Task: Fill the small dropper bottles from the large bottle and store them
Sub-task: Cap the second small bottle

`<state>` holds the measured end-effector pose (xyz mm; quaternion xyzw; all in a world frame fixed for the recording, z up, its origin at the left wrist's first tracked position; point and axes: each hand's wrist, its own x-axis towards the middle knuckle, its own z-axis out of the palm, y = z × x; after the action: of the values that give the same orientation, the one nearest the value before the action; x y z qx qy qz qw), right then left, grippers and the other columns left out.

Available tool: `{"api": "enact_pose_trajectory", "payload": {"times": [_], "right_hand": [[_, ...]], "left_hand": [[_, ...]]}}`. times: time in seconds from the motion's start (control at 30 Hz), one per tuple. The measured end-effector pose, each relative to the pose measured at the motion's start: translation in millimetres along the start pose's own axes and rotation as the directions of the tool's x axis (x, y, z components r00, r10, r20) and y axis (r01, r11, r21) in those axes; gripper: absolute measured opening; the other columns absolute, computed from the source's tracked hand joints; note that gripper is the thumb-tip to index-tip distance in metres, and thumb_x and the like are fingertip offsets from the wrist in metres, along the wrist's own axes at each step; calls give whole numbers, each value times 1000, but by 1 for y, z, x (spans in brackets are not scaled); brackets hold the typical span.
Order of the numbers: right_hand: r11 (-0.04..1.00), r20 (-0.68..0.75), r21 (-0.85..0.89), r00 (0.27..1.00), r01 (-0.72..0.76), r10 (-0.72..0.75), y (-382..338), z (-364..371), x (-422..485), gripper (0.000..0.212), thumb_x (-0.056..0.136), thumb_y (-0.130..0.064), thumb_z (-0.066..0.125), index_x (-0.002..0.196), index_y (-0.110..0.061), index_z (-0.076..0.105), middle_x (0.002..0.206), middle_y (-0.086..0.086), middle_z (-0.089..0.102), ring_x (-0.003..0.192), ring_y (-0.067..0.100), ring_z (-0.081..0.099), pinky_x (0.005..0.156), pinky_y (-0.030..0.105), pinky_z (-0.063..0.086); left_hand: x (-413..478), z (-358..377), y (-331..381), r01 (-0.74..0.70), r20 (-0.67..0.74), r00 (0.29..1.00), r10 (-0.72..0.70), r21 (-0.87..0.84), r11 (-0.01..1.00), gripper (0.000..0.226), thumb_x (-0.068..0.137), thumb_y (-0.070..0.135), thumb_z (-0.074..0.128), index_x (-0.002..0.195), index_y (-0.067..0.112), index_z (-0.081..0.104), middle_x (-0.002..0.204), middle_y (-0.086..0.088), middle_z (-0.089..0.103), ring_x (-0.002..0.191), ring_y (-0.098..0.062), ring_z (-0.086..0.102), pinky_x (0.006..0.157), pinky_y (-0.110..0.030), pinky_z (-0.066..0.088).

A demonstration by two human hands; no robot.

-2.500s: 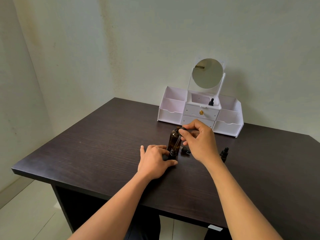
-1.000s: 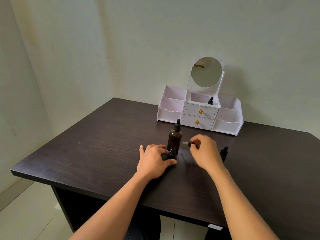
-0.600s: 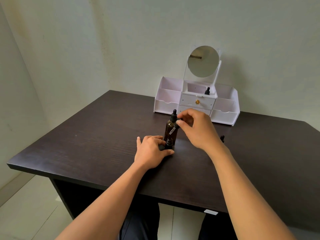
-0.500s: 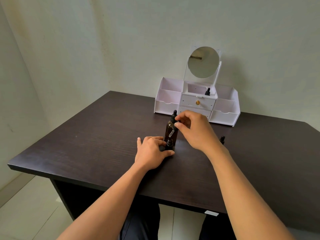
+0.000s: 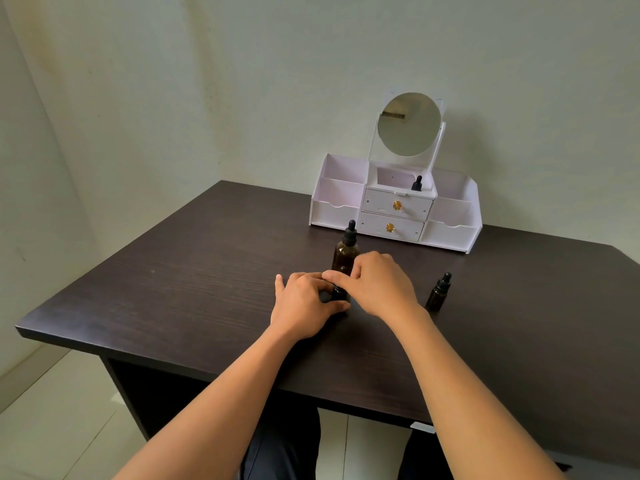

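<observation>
Left hand [image 5: 304,303] grips the upright small bottle [image 5: 338,295]; right hand [image 5: 377,285] pinches its top from directly above, large bottle [image 5: 345,252] just behind.

Soft, even, fairly bright diffuse light is spread over the scene. A pale sheen is shown on the dark table [image 5: 166,292] left of the fingers [image 5: 334,276], and only a faint, short shadow is cast beneath them. Up and left of the fingers, the wall [image 5: 138,98] corner is bowed by wide-angle distortion. Sharp focus is kept throughout.
</observation>
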<state>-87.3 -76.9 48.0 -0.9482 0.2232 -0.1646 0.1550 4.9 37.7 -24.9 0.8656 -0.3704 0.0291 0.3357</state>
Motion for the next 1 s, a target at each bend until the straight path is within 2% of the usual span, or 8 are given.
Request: {"api": "enact_pose_trajectory", "payload": {"times": [0.1, 0.23, 0.37, 0.5, 0.57, 0.67, 0.87, 1.0], "right_hand": [[993, -47, 118, 998, -25, 31, 4, 1, -3, 58, 87, -70, 50, 53, -22, 51, 56, -6, 54, 59, 16, 55, 55, 33, 45], [919, -119, 386, 992, 77, -33, 9, -3, -4, 13, 93, -36, 62, 100, -27, 69, 85, -13, 69, 62, 1, 58, 68, 25, 49], [936, 32, 348, 997, 53, -68, 12, -3, -5, 41, 95, -33, 57, 136, -34, 52, 87, -15, 73, 67, 2, 64, 82, 36, 57], [948, -93, 312, 995, 58, -30, 16, -3, -8, 23, 93, -38, 60, 113, -29, 65, 60, -7, 67, 63, 6, 63, 77, 37, 57], [931, -131, 356, 991, 85, -40, 16, -2, -7, 14, 90, -31, 64, 102, -27, 69, 72, -12, 68, 57, 4, 58, 70, 32, 56], [902, -14, 419, 994, 103, -107, 15, 0, -7, 30, 89, -22, 65, 119, -28, 64, 102, -17, 69, 55, 4, 60, 72, 30, 56], [952, -56, 295, 996, 87, -74, 19, 0, -6, 30, 87, -35, 66, 117, -32, 62, 78, -16, 69, 69, 2, 60, 74, 34, 57], [924, 20, 368, 992, 107, -123, 18, 1, -4, 35, 89, -23, 68, 121, -32, 62, 110, -17, 66, 61, 7, 63, 73, 31, 57]], "left_hand": [[1, -1, -1, 15, 18, 1000, -15, -4, 1000, 43, 83, 62, 68, 114, 33, 74, 141, 12, 57, 138, -16, 40, 119, -64, 6], [4, 0, -4, 37, 31, 999, -37, -15, 999, 46, 81, 64, 69, 116, 34, 74, 145, 11, 54, 140, -13, 36, 120, -61, 3], [4, 3, -6, 40, 32, 999, -40, -1, 999, 49, 82, 64, 68, 118, 32, 74, 146, 12, 53, 140, -13, 36, 120, -60, 3], [3, 1, -3, 40, 33, 999, -40, 2, 999, 49, 82, 64, 68, 120, 32, 73, 146, 12, 53, 141, -13, 34, 120, -59, 1], [4, 1, -4, 38, 31, 999, -38, -3, 999, 48, 82, 64, 68, 119, 33, 73, 146, 12, 53, 141, -13, 34, 120, -59, 1], [4, 2, -5, 35, 31, 999, -36, 5, 999, 49, 82, 65, 68, 119, 34, 73, 146, 12, 53, 141, -13, 34, 120, -60, 2], [3, 1, -4, 26, 47, 999, -27, 11, 1000, 49, 83, 65, 67, 121, 35, 72, 146, 12, 53, 142, -14, 33, 120, -62, 1], [3, 0, -4, 27, 49, 998, -28, 10, 1000, 47, 84, 64, 67, 120, 35, 72, 147, 11, 52, 142, -15, 33, 120, -61, 2]]}}
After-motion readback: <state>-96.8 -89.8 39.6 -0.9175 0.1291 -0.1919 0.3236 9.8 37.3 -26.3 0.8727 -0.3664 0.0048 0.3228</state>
